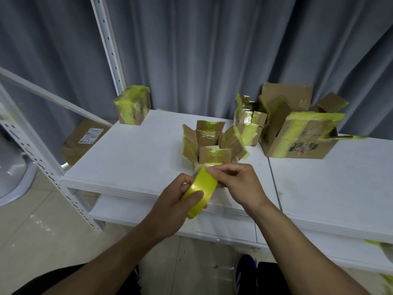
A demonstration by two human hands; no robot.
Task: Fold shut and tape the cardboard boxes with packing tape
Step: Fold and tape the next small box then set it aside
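My left hand (170, 205) grips the tape roll (202, 188) while my right hand (236, 184) pinches at its rim, apparently freeing the end; the box (209, 145) stands on the table (138, 156) just behind, flaps open, needing folding first.

Grey curtains (202, 50), white shelving table (131, 158), glossy beige tiled floor (38, 231)

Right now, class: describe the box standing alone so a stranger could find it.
Find the white table. At its far left corner, beside the white shelf post, stands the sealed box. It is alone and shut, wrapped in yellow tape; the other boxes crowd together to its right.
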